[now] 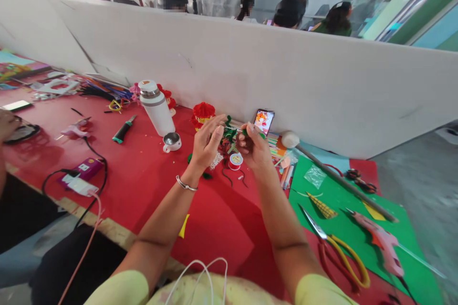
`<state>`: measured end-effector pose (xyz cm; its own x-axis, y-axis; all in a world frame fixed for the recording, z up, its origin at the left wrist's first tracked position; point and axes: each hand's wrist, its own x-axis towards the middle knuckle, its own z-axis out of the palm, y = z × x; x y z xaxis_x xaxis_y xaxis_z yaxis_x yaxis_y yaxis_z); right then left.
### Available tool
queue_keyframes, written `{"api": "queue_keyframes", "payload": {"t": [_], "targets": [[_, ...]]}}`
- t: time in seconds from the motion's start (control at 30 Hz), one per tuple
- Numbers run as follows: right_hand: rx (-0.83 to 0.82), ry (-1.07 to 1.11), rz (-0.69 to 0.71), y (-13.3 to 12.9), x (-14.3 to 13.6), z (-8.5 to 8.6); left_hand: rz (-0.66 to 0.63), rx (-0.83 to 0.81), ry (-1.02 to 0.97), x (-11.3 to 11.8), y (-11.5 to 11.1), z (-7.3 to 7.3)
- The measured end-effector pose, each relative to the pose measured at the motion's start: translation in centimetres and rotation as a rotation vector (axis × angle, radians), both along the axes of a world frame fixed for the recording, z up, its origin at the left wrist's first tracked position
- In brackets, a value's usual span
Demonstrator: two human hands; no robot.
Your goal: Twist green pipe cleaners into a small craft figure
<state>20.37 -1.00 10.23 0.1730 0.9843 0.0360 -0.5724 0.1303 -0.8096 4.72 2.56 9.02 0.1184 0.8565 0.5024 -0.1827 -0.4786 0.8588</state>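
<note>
My left hand (206,145) and my right hand (256,148) are raised over the table, facing each other. A thin, shiny rod-like piece (234,128) spans the gap between their fingertips. A fuzzy green pipe cleaner (229,121) shows at the left fingertips, and more green fuzz (262,135) sticks out by the right fingers. Both hands are closed in a pinch; the exact grip is partly hidden. Below them lie a red spool (235,161), white beads (216,160) and dark curled wires (226,177). A red fuzzy flower (203,112) stands behind my left hand.
A white thermos (157,112) and its metal cup (172,141) stand to the left. A lit phone (264,121) leans on the white partition (214,57). At right, scissors (334,243) and a pink glue gun (379,240) lie on green sheeting (400,219). Another person's hand (7,125) is at far left.
</note>
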Motion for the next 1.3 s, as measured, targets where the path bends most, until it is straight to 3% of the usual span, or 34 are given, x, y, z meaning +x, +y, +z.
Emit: {"api": "queue_keyframes", "payload": {"t": [0.13,0.27,0.33,0.57,0.73,1.03,1.3], "targets": [[0.016,0.03,-0.046,0.0,0.5,0.3,-0.125,0.029,0.033,-1.2,0.2,0.1],[0.04,0.049,-0.062,0.2,0.7,0.4,-0.001,0.265,0.325,-1.9,0.6,0.0],[0.04,0.05,-0.051,0.1,0.6,0.5,0.032,0.277,0.367,-1.5,0.7,-0.2],[0.033,0.012,-0.032,0.1,-0.1,0.1,-0.098,-0.071,-0.108,1.6,0.4,-0.3],[0.041,-0.027,-0.075,0.2,-0.4,-0.6,-0.144,-0.241,-0.34,2.1,0.0,0.3],[0.053,-0.167,-0.199,-0.4,-0.5,0.1,-0.142,-0.369,-0.345,1.0,-1.0,1.4],[0.053,-0.169,-0.197,-0.1,-0.3,-0.1,-0.131,-0.327,-0.351,0.9,-0.6,0.5]]}}
